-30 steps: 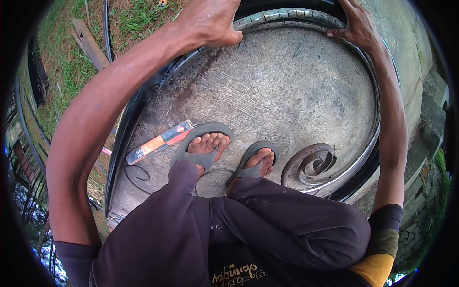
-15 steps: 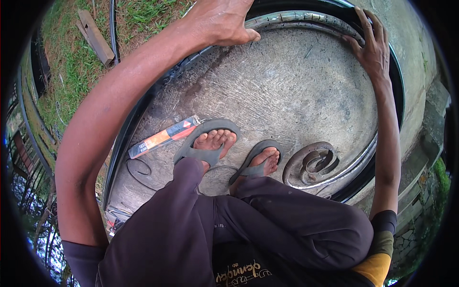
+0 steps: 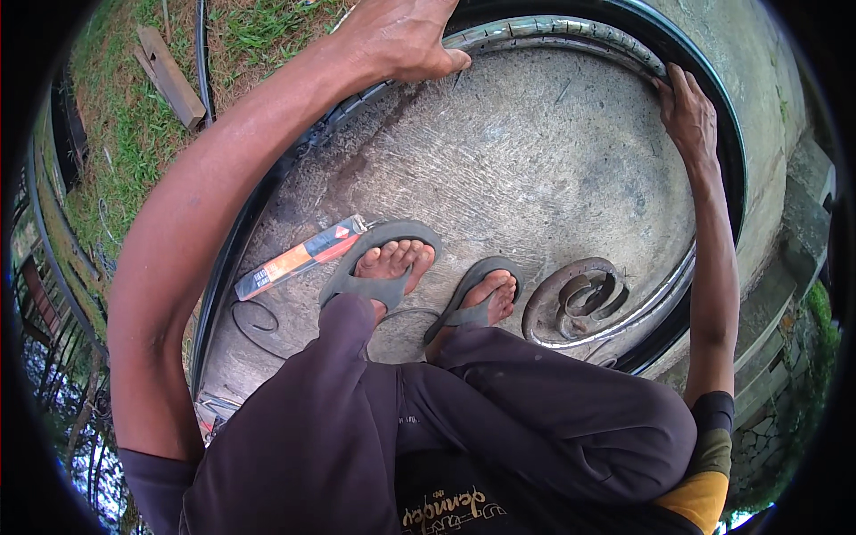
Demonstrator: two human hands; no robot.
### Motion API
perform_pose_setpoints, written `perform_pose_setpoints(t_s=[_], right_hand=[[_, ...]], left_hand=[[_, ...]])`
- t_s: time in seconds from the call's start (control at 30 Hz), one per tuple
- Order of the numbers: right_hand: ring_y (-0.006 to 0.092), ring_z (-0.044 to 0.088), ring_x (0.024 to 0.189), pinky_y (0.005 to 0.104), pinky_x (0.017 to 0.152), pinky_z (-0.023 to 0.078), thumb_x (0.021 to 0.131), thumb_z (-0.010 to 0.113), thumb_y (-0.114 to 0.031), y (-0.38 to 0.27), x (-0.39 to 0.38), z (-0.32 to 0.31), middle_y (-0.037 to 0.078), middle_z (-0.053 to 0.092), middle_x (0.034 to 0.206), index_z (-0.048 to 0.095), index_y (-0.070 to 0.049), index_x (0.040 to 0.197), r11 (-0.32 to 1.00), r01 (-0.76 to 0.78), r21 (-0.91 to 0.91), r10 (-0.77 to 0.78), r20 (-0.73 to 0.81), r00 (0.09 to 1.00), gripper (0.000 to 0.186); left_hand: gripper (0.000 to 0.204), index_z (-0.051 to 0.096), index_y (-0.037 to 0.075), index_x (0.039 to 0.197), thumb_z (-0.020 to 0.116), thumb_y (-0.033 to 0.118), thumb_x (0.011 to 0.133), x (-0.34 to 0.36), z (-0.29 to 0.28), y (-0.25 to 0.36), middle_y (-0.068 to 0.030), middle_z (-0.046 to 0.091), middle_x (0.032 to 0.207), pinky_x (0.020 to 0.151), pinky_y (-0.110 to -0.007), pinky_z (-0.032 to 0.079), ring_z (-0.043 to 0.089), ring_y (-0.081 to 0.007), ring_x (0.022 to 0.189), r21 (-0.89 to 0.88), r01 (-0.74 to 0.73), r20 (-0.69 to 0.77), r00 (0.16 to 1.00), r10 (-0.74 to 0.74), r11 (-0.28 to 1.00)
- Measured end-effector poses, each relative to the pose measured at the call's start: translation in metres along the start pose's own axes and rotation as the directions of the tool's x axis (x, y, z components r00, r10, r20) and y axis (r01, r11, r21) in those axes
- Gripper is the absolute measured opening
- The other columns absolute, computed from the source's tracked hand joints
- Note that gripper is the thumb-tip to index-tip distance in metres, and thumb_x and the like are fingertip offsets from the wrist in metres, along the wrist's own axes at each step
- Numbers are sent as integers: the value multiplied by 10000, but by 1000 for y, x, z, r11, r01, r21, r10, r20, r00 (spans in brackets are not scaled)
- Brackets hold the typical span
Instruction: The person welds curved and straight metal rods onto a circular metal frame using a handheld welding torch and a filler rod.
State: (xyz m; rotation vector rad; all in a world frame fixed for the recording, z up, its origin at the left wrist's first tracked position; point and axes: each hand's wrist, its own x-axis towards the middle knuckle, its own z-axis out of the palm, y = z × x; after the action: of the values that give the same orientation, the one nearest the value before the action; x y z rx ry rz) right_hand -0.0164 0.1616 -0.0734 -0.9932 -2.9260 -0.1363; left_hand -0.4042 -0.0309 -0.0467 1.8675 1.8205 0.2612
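A long curved grey metal strip (image 3: 553, 29), marked with short dark lines, arcs along the inside of a wider black band (image 3: 733, 152). Near my feet, at lower right, there is a rusty spiral scroll (image 3: 580, 303) by the shiny lower end of the curve. At the top, my left hand (image 3: 406, 36) lies over the curve with its thumb on the inner side; its other fingers are hidden beyond the picture edge. My right hand (image 3: 691, 111) is closed at the upper right of the curve, fingers bent over the strip and thumb on its inner side.
An orange and grey box (image 3: 301, 257) lies on the rough concrete (image 3: 508, 152) beside my left sandal (image 3: 392, 236). A thin dark cable (image 3: 254, 321) coils near it. Grass (image 3: 143, 125) with a wooden piece (image 3: 171, 80) borders the left; a pale concrete slope (image 3: 758, 80) lies right.
My right hand has moved slightly down, and its spread fingers have closed over the strip. My left hand has shifted a little left. The black band appears slightly shifted left at the right side.
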Motion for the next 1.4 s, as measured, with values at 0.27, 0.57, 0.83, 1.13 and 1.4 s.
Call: perform_pose_setpoints(t_s=[0.27, 0.57, 0.83, 1.13, 1.4], right_hand=[[383, 696, 962, 453, 803, 560, 1010, 647, -271, -5, 3, -6, 171, 686, 1069, 614, -58, 1276, 993, -92, -80, 104, 161, 981, 342], [343, 689, 886, 453, 765, 537, 1045, 559, -464, -11, 5, -9, 140, 661, 905, 630, -91, 1165, 993, -102, -52, 106, 78, 991, 399], [350, 678, 893, 463, 775, 527, 1047, 557, -456, -15, 6, -11, 148, 651, 901, 622, -88, 1165, 991, -127, -36, 130, 98, 987, 392], [348, 653, 1059, 462, 912, 513, 991, 656, -403, -17, -9, -14, 156, 656, 1097, 590, -102, 1366, 985, -173, 4, 171, 94, 981, 485], [371, 662, 1048, 485, 885, 521, 1024, 598, -449, 2, -40, -13, 162, 673, 1066, 606, -87, 1339, 935, -347, 78, 339, 99, 936, 480]], left_hand=[[1048, 342, 33, 1566, 824, 491, 756, -5, -34, -19, -280, 570, 1405, 1117, -484, 440, 548, -420, 1322, -244, 140, 111, 987, -116, 960], [1084, 261, 94, 1613, 841, 391, 746, -36, -29, 0, -292, 418, 1546, 1186, -490, 378, 449, -440, 1414, -94, 0, -45, 999, -4, 996], [1052, 214, 105, 1624, 815, 334, 792, -45, -8, 6, -332, 429, 1494, 1153, -523, 395, 459, -490, 1370, -38, 124, -41, 991, -126, 992], [841, 455, 185, 1550, 836, 223, 801, -74, 10, 20, -148, 522, 1469, 1160, -520, 376, 538, -354, 1316, 197, -105, -413, 893, 179, 975], [565, 620, 93, 1376, 771, 130, 832, -164, 62, 92, -132, 608, 1338, 1102, -504, 425, 602, -330, 1209, -98, -296, -171, 945, 277, 950]])
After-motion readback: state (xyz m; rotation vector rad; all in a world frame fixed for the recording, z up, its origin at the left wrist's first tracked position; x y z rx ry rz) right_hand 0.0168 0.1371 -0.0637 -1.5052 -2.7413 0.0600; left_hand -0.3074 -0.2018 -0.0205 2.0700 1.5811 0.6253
